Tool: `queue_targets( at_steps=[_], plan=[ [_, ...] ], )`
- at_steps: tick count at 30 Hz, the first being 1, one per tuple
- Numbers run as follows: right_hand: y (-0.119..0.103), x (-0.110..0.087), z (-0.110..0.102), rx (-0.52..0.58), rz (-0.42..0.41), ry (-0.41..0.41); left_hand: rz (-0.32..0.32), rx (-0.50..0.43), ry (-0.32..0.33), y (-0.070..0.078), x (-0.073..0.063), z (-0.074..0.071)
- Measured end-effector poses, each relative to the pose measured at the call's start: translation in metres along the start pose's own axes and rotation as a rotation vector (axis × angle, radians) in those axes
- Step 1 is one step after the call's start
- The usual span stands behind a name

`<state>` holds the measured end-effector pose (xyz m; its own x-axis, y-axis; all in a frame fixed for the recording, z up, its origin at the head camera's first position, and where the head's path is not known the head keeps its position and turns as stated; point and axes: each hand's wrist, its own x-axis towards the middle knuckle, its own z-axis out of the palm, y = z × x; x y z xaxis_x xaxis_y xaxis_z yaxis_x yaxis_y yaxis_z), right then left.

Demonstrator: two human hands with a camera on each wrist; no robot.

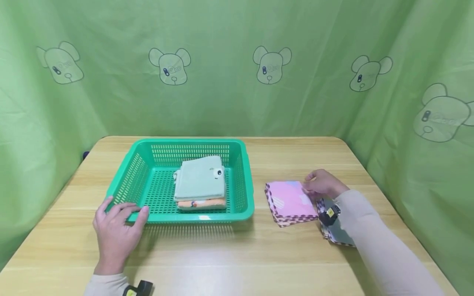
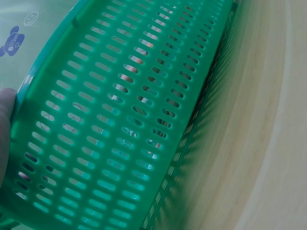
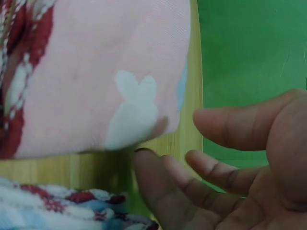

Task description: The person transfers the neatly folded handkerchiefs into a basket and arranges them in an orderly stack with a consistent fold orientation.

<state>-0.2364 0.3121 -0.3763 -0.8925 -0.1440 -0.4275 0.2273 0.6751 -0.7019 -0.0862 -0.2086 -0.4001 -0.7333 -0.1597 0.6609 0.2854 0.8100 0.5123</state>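
My left hand rests at the near left corner of a green plastic basket, its fingers spread over the rim. In the left wrist view, the basket's slotted wall fills much of the picture, with part of the hand at the rim. My right hand is beside the far right corner of a folded pink cloth with checked edging. In the right wrist view, thumb and fingers stand apart near the cloth's corner, by a white rabbit print, with nothing held between them.
Inside the basket, on its right side, a folded pale green towel lies over an orange one. A folded grey-blue cloth with checked edging lies partly under the right forearm. Green curtains surround the wooden table.
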Motion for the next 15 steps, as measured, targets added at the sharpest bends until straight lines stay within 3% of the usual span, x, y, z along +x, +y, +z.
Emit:
queue_targets(
  at_steps=[7,15],
  plan=[
    [0.001,0.000,0.006,0.062,0.100,-0.068,0.013,0.004,0.010,-0.001,0.001,0.000],
    [0.006,0.001,0.011,-0.020,0.056,-0.023,-0.016,0.008,-0.010,0.000,-0.001,-0.001]
  ],
)
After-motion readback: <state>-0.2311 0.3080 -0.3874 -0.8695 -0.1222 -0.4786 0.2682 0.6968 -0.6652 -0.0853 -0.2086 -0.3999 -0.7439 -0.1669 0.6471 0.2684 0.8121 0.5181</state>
